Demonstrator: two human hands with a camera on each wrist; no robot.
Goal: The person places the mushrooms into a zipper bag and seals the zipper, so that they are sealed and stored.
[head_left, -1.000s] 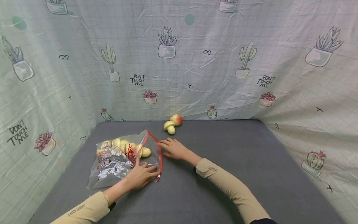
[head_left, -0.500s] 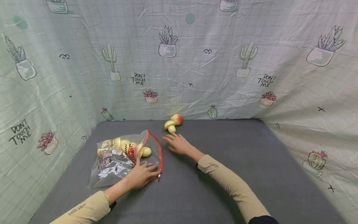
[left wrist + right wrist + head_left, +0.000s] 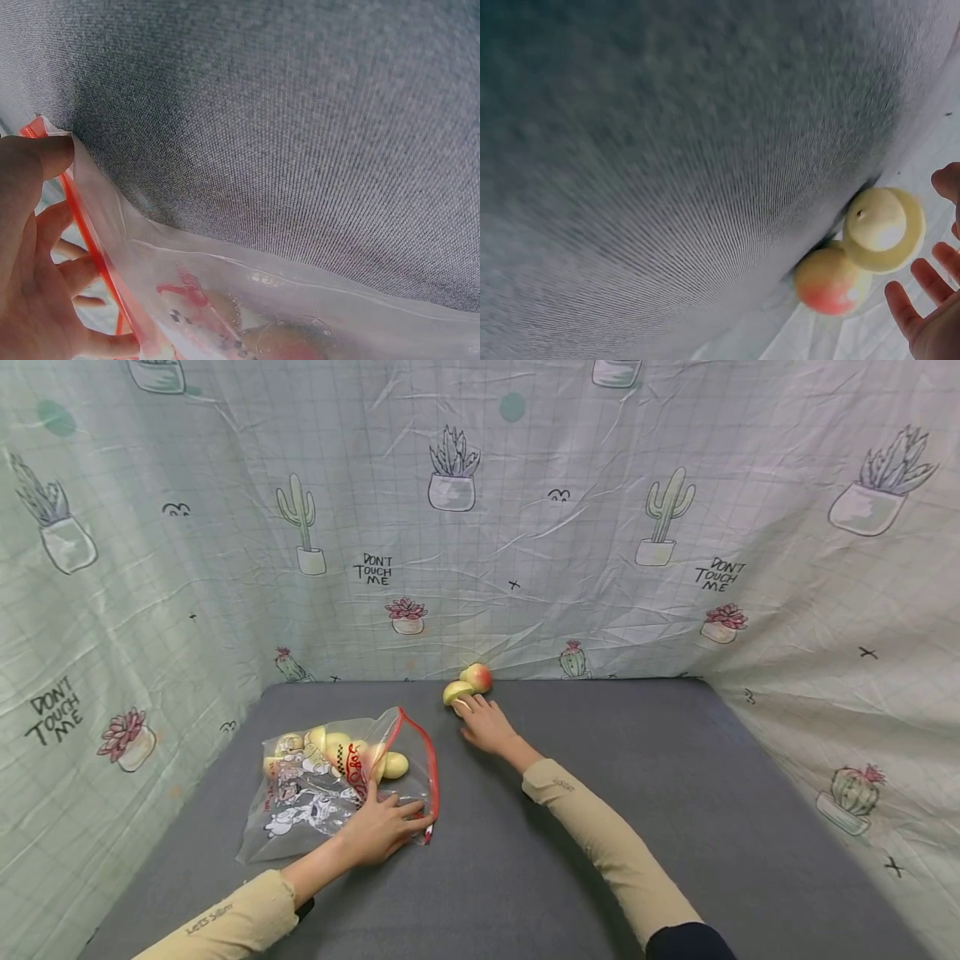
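Observation:
A clear printed zip bag [image 3: 258, 839] with a red zip edge [image 3: 432, 768] lies on the left, with several pale yellow mushroom-like pieces [image 3: 337, 747] inside. My left hand [image 3: 381, 831] holds its mouth; in the left wrist view the thumb [image 3: 56, 154] hooks over the edge and the other fingers spread along it. My right hand [image 3: 487, 725] reaches over a yellow toy mushroom [image 3: 457, 691], hiding part of its stem. In the right wrist view those fingers [image 3: 904, 307] are spread beside the mushroom [image 3: 877, 219], apparently apart from it. Touching the mushroom is a yellow, red-blushed round piece [image 3: 830, 283].
A dark grey cloth-covered table [image 3: 600, 793] spreads under everything. Pale curtains [image 3: 525, 527] printed with cacti rise at its back and sides. Both loose pieces lie at the table's back edge, close to the curtain.
My right hand has left the bag's red edge and moved away to the back, up to the mushroom. The left hand has stayed at the bag.

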